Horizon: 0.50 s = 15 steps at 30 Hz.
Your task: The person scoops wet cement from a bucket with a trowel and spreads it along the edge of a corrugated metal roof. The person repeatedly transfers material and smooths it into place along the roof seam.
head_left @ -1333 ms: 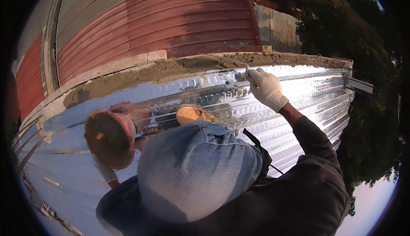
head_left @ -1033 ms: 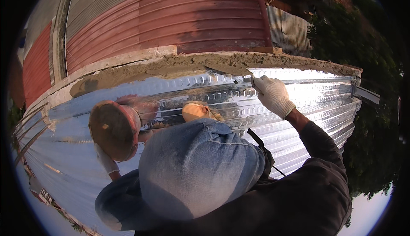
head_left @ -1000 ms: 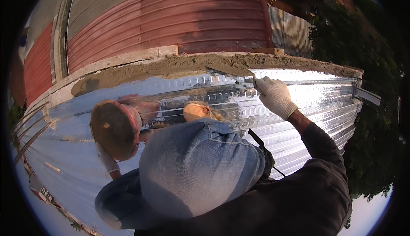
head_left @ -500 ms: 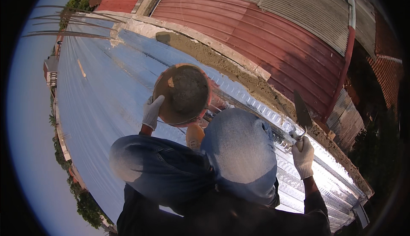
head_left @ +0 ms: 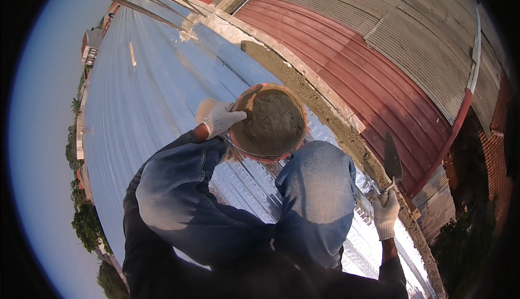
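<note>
My left hand (head_left: 221,118), in a white knit glove, grips the left rim of a reddish-orange bucket (head_left: 238,132), thumb over the edge. Grey wet mortar (head_left: 275,120) fills much of the bucket, which is just beyond my knees. At the right, my gloved right hand (head_left: 385,215) is closed round the handle of a pointed trowel (head_left: 392,159). The trowel's blade points away from me, over the strip of mortar (head_left: 325,112) along the wall top. Between my knees and the bucket the ribbed metal sheet shows.
Shiny ribbed metal decking (head_left: 162,93) spreads left and under me. Several reinforcing bars (head_left: 138,7) jut out at the far left. A loose wooden stick (head_left: 132,54) lies on the decking. Beyond the wall are red roof sheets (head_left: 346,63) and a dark drop (head_left: 466,163) at the right.
My left foot has moved out from near the bucket's lower edge to its left side, and my knees have spread. The view has turned. Both hands keep their holds on bucket and trowel.
</note>
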### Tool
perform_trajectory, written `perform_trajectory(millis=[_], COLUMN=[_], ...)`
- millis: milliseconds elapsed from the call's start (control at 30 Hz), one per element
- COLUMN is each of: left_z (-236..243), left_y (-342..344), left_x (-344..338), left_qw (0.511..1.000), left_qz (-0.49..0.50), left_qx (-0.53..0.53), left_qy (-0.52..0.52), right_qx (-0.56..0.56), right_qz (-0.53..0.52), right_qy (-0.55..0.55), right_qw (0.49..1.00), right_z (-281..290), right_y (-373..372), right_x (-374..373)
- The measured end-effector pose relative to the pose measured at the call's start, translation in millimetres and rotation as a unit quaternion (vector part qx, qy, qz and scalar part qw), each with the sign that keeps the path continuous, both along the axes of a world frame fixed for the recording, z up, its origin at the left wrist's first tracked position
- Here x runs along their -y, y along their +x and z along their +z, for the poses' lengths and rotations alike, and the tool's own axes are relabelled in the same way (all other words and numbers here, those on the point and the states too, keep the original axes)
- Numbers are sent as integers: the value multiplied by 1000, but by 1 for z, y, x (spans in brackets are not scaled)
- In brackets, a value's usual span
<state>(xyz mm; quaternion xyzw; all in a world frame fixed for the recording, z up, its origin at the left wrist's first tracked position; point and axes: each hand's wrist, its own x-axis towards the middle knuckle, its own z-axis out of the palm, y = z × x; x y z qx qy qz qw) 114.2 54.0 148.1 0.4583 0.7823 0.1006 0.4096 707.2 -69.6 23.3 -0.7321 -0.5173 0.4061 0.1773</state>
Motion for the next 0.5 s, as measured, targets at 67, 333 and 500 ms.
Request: perform_trajectory(millis=[67, 333, 500], left_z=[-11, -50, -22], left_y=[-7, -23, -71], left_x=[-11, -37, -47], left_qw=[997, 977, 996], left_qz=[48, 26, -21], left_qx=[46, 198, 72], left_qy=[-28, 74, 52], right_qx=[5, -9, -49], right_qz=[12, -90, -96], right_qy=[2, 15, 30], right_qw=[1000, 996, 994], right_z=[-8, -38, -29], right_y=[-3, -9, -41], right_x=[-5, -84, -145])
